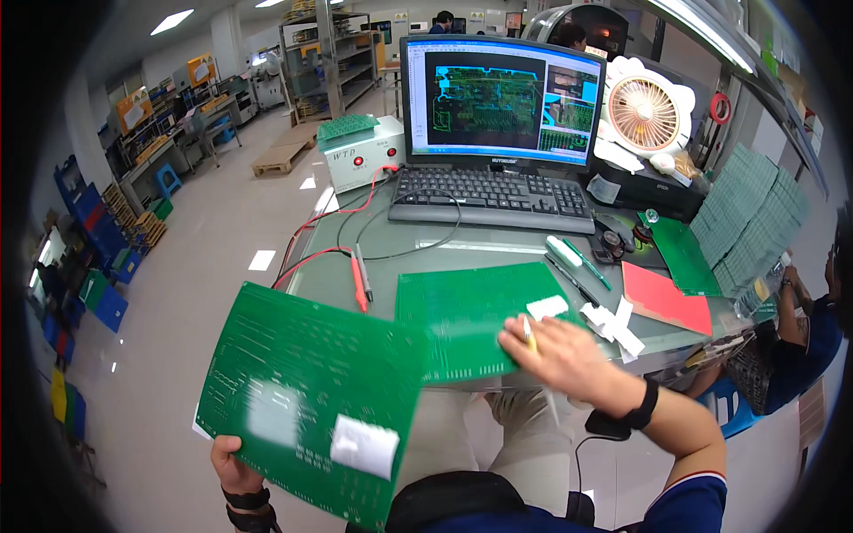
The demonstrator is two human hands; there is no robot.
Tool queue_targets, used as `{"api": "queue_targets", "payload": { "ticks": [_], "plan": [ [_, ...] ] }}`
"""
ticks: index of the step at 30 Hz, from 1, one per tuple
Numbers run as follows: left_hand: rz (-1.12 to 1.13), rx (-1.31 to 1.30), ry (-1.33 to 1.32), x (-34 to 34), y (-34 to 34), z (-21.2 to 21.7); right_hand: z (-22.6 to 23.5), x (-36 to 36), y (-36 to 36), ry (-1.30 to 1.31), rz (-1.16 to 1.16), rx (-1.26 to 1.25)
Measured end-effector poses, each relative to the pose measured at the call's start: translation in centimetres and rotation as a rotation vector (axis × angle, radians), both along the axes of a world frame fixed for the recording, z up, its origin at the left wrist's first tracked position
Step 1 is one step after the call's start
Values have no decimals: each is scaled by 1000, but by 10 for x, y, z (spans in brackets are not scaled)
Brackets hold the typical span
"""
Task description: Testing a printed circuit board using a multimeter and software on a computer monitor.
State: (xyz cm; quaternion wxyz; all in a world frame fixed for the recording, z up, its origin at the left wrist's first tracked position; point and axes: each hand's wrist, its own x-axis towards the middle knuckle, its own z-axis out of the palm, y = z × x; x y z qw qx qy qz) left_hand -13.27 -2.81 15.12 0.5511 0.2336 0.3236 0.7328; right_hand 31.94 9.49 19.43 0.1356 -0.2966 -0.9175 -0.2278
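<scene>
Left hand (233, 462): gripping the lower edge of a large green rectangular circuit board (306, 400), which is hanging tilted off the near left of the worktop (382, 240), over the floor. Two white rectangular paper labels (364, 444) are sticking to its face, one blurred, one near its lower right corner.

Right hand (560, 351): lying flat, fingers spread, pressing on the near right corner of a second green circuit board (471, 311) resting on the worktop; a thin yellow pen-like stick (529, 333) is showing between its fingers. How firmly that grip is closing, I cannot tell.

A white label (547, 307) is sitting on the second board just beside the fingertips; loose white paper scraps (613, 322) are lying just to the right.

A red flat sheet (662, 298) is lying further right. Tall stacks of green boards (746, 218) are leaning at the far right edge. A white box-shaped tester with red buttons (360, 155) is standing at the back left, red and black probe leads (360, 275) trailing forward.
</scene>
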Motion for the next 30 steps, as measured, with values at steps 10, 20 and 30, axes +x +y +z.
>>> {"api": "queue_targets", "payload": {
  "ticks": [10,20,30],
  "plan": [
    [-520,-68,165,45,30,4,96,-1,109,73,-207,-292],
    [-889,-164,-108,204,127,-8,62,-23,70,126,-167,-239],
    [-1145,-331,46,176,120,20,1,-22,17,96,-157,-37]
  ]
}}
